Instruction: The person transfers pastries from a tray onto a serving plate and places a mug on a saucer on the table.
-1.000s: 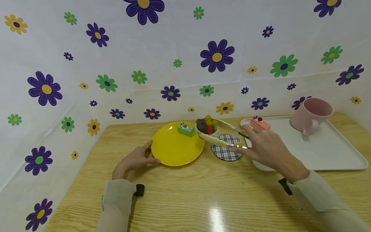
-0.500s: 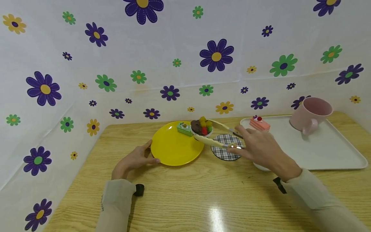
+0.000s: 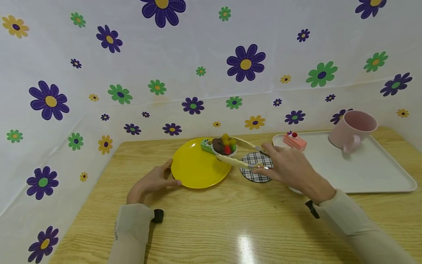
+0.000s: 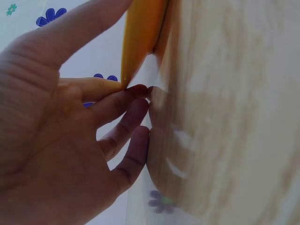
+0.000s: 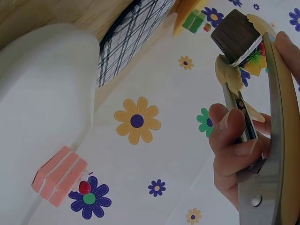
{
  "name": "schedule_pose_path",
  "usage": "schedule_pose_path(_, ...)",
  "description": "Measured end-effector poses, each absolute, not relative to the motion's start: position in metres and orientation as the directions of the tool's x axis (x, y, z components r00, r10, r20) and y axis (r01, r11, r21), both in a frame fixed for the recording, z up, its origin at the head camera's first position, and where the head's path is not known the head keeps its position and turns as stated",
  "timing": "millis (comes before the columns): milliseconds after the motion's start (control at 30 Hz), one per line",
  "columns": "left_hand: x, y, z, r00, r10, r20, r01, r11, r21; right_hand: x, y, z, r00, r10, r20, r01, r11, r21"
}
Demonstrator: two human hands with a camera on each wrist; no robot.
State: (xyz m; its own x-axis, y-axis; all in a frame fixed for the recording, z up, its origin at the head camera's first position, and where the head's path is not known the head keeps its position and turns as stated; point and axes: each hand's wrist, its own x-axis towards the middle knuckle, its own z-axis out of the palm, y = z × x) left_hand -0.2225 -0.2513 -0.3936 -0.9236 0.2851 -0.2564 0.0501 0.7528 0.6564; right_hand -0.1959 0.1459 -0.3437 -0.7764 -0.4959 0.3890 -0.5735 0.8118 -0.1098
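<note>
My left hand (image 3: 153, 185) holds the left rim of a yellow plate (image 3: 194, 170) between thumb and fingers. In the left wrist view, the fingertips also touch the wooden table. My right hand (image 3: 290, 165) grips tongs (image 3: 235, 162) with pale tips and metal arms. Between those tips is a toy fruit-topped cupcake (image 3: 220, 146) in a dark brown pleated cup (image 5: 236, 37). It hangs over the plate's right part, partly covering a green toy cake slice (image 3: 206, 145) at the back of the plate. Whether the cupcake touches the plate, I cannot tell.
A checked round coaster (image 3: 252, 172) lies right of the plate, below the tongs. Further right, a white tray (image 3: 366, 172) bears a pink toy cake slice (image 3: 295, 141) and a pink mug (image 3: 352, 130). A flowered cloth (image 3: 197, 51) stands behind the table.
My right hand has moved left with the tongs, carrying the cupcake from the plate's right edge to over its right part, beside the green cake slice. My left hand has stayed at the rim.
</note>
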Motion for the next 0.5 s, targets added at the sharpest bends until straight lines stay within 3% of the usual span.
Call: schedule_pose_path(500,-0.2216,-0.2508,-0.3922,-0.921,0.296,-0.252,0.058,0.745,0.665,-0.2014,0.1361,-0.3486,-0.767,-0.509,0.391,-0.589,0.800,-0.113)
